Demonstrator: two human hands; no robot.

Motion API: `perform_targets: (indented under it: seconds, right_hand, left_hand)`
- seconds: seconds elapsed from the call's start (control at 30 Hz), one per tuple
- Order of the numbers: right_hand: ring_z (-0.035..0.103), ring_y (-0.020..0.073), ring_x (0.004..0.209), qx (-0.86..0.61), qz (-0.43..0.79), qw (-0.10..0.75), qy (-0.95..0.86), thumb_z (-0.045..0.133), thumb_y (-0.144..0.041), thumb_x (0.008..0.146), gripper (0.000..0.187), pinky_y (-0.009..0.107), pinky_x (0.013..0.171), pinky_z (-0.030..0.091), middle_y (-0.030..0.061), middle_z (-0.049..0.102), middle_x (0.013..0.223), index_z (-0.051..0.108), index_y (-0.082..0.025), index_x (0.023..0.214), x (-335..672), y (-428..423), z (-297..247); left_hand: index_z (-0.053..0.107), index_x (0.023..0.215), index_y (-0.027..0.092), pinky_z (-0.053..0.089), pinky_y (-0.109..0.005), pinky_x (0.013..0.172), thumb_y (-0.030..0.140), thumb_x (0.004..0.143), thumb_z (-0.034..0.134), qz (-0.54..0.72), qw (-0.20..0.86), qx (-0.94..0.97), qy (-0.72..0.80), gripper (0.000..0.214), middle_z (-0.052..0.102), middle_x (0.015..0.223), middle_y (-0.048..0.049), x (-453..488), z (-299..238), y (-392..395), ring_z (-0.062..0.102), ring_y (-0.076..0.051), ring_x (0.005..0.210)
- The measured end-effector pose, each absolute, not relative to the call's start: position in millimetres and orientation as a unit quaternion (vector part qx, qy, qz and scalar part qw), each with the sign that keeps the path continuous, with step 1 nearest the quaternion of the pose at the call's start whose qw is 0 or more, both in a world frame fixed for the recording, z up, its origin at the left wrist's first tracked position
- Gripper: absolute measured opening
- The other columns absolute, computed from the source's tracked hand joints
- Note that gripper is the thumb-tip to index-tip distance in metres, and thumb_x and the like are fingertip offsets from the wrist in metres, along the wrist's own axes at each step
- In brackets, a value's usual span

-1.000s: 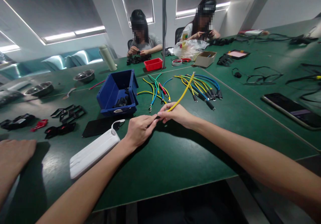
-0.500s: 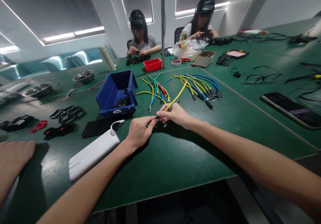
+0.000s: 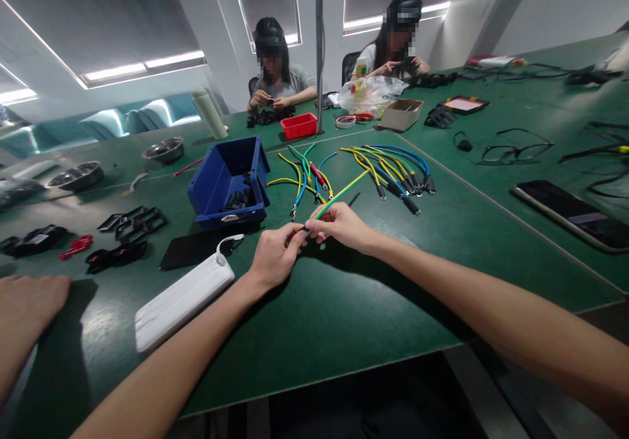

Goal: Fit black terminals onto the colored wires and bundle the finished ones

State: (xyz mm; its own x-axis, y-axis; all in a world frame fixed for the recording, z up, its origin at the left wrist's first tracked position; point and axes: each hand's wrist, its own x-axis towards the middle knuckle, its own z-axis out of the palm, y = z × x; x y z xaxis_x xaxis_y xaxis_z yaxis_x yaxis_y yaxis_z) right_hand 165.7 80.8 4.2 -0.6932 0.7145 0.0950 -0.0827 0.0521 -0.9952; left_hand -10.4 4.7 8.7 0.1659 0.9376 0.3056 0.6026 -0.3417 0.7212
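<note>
My right hand point(image 3: 344, 227) is closed around a yellow-green wire point(image 3: 344, 192), whose free end slants up and to the right. My left hand point(image 3: 274, 254) pinches a small black piece at the wire's near end; the fingers mostly hide it, and it looks like a black sleeve. Both hands meet just above the green table. Just beyond them lie loose yellow, blue and green wires point(image 3: 299, 180) with metal ring terminals. Farther right is a bundle of wires point(image 3: 393, 167) with black sleeves on their ends. The blue bin point(image 3: 228, 216), left of the wires, holds small black pieces point(image 3: 239, 198).
A white power bank point(image 3: 184, 301) and a black phone point(image 3: 191, 250) lie left of my left arm. Another person's hand point(image 3: 34, 301) rests at the left edge. A phone point(image 3: 572, 213) and glasses point(image 3: 515, 147) lie right. Beyond a red tray point(image 3: 299, 126), two people sit working.
The wire's free end has dropped slightly lower, and its green side now shows near my right fingers. Both hands stay nearly in place, still gripping.
</note>
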Motion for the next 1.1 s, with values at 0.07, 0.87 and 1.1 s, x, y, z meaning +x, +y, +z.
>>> perform_targets:
  seconds: [0.07,0.87,1.1]
  right_hand:
    - [0.058,0.0087,0.058,-0.235,0.642,0.312,-0.66,0.07,-0.045,0.077,0.035,0.02,0.055,0.049,0.0037,0.065,0.071,0.066,-0.011,0.081,165.8,80.7,4.4]
    - [0.059,0.0107,0.051,-0.275,0.652,0.347,-0.616,0.08,-0.045,0.064,0.042,0.022,0.05,0.048,0.001,0.064,0.062,0.06,-0.013,0.083,161.2,75.6,6.6]
    - [0.058,0.0103,0.05,-0.279,0.626,0.348,-0.639,0.078,-0.046,0.065,0.039,0.022,0.048,0.046,0.0028,0.065,0.064,0.063,-0.012,0.076,161.6,78.0,4.1]
  left_hand:
    - [0.067,0.096,0.017,0.049,-0.022,0.057,0.034,0.093,0.048,0.377,0.235,0.726,0.525,0.025,0.07,0.074,-0.0023,-9.8,9.0,4.5,0.063,-0.012,0.059]
    - [0.057,0.107,0.02,0.053,-0.024,0.057,0.034,0.089,0.057,0.388,0.234,0.717,0.529,0.023,0.074,0.082,-0.0032,-7.2,3.4,5.0,0.07,-0.016,0.068]
    - [0.06,0.093,0.019,0.046,-0.021,0.053,0.034,0.084,0.062,0.372,0.101,0.729,0.566,0.018,0.068,0.071,-0.0004,-7.1,3.4,3.7,0.062,-0.012,0.056]
